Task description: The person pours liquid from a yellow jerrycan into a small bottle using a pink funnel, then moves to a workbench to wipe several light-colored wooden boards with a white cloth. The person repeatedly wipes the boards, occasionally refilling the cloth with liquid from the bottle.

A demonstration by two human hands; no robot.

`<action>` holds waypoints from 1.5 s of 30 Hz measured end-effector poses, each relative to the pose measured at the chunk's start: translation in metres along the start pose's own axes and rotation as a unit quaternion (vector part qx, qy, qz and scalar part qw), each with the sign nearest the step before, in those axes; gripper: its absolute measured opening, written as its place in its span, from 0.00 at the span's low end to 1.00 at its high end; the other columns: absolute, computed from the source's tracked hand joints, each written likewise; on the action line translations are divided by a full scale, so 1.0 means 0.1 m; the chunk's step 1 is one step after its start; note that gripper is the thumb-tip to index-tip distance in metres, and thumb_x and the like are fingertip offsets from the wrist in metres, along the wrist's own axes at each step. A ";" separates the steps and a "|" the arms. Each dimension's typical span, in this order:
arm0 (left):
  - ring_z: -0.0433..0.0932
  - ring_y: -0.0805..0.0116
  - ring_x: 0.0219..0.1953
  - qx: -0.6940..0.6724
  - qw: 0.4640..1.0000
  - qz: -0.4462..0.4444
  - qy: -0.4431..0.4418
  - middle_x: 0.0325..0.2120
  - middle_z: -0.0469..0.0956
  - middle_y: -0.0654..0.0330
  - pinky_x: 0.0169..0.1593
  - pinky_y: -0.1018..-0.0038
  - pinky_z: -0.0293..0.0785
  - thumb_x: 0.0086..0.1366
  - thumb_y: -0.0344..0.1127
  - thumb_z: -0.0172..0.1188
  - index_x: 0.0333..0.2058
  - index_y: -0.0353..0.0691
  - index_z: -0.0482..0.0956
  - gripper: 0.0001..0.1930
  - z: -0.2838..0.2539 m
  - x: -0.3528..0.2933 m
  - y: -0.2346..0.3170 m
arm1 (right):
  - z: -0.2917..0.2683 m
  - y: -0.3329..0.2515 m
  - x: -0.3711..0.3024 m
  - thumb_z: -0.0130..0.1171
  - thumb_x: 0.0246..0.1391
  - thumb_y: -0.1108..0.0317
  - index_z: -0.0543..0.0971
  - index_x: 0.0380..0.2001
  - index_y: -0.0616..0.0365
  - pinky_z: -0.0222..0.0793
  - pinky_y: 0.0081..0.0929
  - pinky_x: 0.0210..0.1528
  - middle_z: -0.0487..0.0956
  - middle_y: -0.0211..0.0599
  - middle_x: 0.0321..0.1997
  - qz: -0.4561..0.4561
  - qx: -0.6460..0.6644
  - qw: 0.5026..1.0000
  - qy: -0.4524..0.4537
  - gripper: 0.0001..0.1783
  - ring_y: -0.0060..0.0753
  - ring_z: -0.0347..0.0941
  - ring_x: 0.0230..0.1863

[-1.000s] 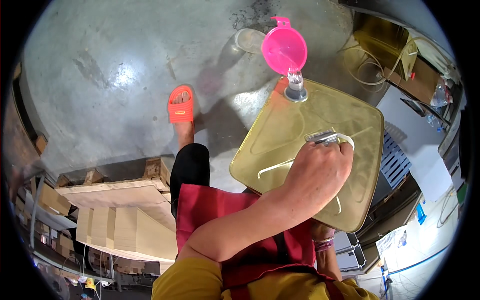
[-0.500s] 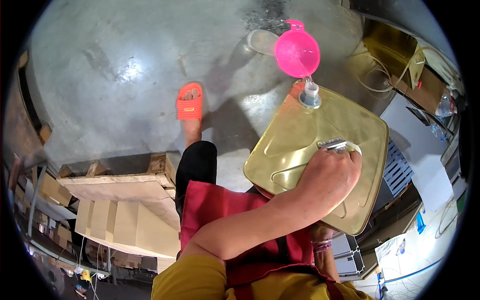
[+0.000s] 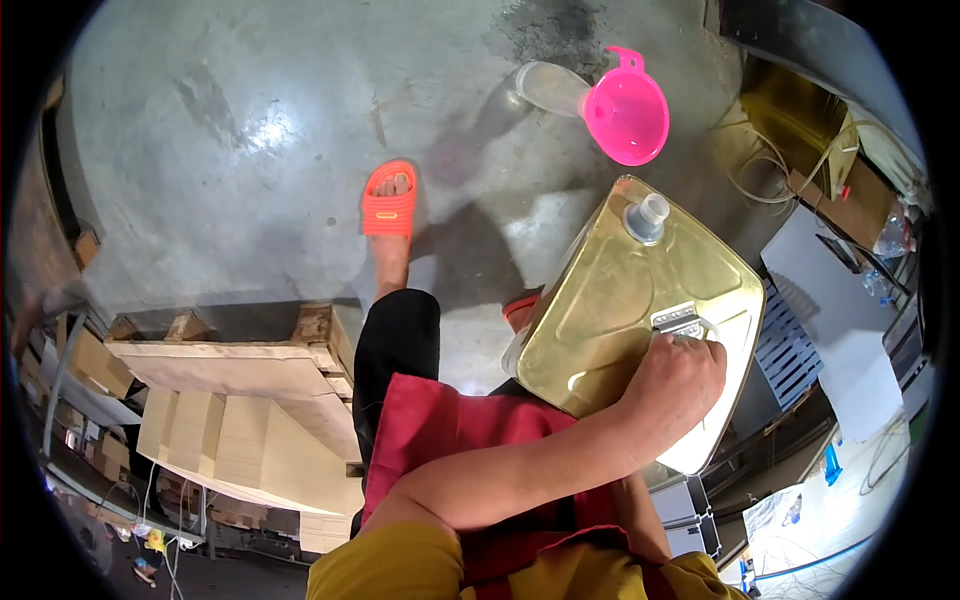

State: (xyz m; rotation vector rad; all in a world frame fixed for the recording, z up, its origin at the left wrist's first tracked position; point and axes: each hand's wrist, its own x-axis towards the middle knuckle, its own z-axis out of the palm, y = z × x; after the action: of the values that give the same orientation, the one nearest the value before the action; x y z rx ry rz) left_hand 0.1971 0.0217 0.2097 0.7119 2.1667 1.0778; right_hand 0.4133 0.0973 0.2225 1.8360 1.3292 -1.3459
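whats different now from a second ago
The can has tipped back, showing more of its left side. Its spout has drawn away from the funnel, toward the person, and the clear stream between them is gone. A second slipper has come into view beside the can. The left hand still grips the handle; the funnel remains at the bottle's mouth.

Gold can [image 3: 605, 335], spout uncapped [image 3: 655, 207], pink funnel [image 3: 627, 122] atop clr. btl. [image 3: 550, 88]
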 end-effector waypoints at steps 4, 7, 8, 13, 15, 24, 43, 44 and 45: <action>0.75 0.74 0.23 -0.005 1.000 0.010 -0.022 0.18 0.75 0.64 0.30 0.75 0.66 0.51 0.32 0.56 0.27 0.39 0.75 0.05 0.01 -0.02 0.06 | 0.02 -0.01 0.02 0.42 0.63 0.61 0.67 0.56 0.59 0.70 0.31 0.52 0.72 0.42 0.54 0.002 0.004 1.000 0.000 0.21 0.41 0.71 0.50; 0.73 0.74 0.19 -0.021 0.999 0.018 0.028 0.15 0.71 0.65 0.26 0.76 0.68 0.45 0.32 0.57 0.23 0.41 0.70 0.06 0.09 -0.04 0.08 | 0.02 0.01 0.03 0.42 0.63 0.61 0.67 0.56 0.59 0.70 0.31 0.51 0.72 0.42 0.53 0.005 0.014 1.000 -0.003 0.21 0.41 0.71 0.50; 0.74 0.74 0.20 -0.019 1.000 0.017 0.005 0.16 0.73 0.65 0.28 0.76 0.67 0.47 0.32 0.57 0.25 0.40 0.72 0.06 0.08 -0.04 0.08 | 0.02 0.01 0.06 0.42 0.63 0.61 0.67 0.56 0.59 0.70 0.31 0.51 0.72 0.42 0.53 0.005 0.017 1.000 -0.008 0.21 0.41 0.72 0.50; 0.76 0.72 0.23 -0.018 0.998 0.035 -0.054 0.18 0.75 0.63 0.31 0.75 0.67 0.50 0.33 0.57 0.28 0.38 0.74 0.06 0.06 -0.06 0.08 | -0.03 0.17 0.15 0.42 0.63 0.61 0.67 0.56 0.59 0.71 0.31 0.51 0.72 0.42 0.53 0.016 0.067 0.997 -0.020 0.21 0.41 0.72 0.50; 0.75 0.72 0.21 -0.007 0.999 0.038 -0.009 0.17 0.73 0.64 0.30 0.75 0.68 0.51 0.34 0.57 0.25 0.41 0.71 0.05 0.16 -0.07 0.08 | -0.05 0.27 0.25 0.42 0.63 0.61 0.67 0.56 0.59 0.71 0.31 0.51 0.73 0.42 0.53 0.024 0.105 0.994 -0.035 0.21 0.41 0.72 0.49; 0.72 0.68 0.19 0.080 0.994 0.053 -0.043 0.17 0.72 0.66 0.30 0.74 0.67 0.55 0.43 0.62 0.26 0.46 0.73 0.09 0.71 0.03 0.14 | 0.00 1.10 1.04 0.42 0.63 0.61 0.67 0.56 0.58 0.71 0.30 0.50 0.73 0.42 0.53 0.127 0.481 0.850 -0.172 0.21 0.40 0.72 0.49; 0.53 0.85 0.19 0.060 0.948 -0.098 -0.297 0.13 0.58 0.74 0.21 0.81 0.50 0.61 0.32 0.61 0.22 0.35 0.71 0.11 1.21 0.78 0.89 | 0.69 2.30 1.99 0.51 0.58 0.52 0.73 0.47 0.51 0.68 0.27 0.46 0.77 0.29 0.44 0.077 0.643 0.760 -0.044 0.19 0.27 0.72 0.45; 0.55 0.83 0.18 0.068 0.943 -0.109 -0.306 0.13 0.59 0.71 0.21 0.80 0.52 0.60 0.34 0.61 0.22 0.35 0.71 0.12 1.19 0.82 0.94 | 0.70 2.26 2.04 0.51 0.58 0.52 0.74 0.46 0.50 0.69 0.27 0.45 0.77 0.28 0.42 0.096 0.661 0.743 -0.042 0.19 0.27 0.72 0.43; 0.56 0.81 0.18 0.075 0.938 -0.120 -0.316 0.13 0.60 0.69 0.21 0.79 0.54 0.60 0.35 0.61 0.22 0.34 0.71 0.13 1.15 0.86 0.99 | 0.70 2.19 2.04 0.52 0.57 0.52 0.75 0.45 0.50 0.69 0.28 0.45 0.78 0.28 0.40 0.118 0.679 0.724 -0.038 0.18 0.27 0.73 0.42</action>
State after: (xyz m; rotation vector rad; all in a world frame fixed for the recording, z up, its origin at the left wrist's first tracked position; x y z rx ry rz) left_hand 0.2414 0.1902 0.2118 0.7157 1.7215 0.4653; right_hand 0.5886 0.0364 -0.0225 2.5199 -0.2566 -2.4790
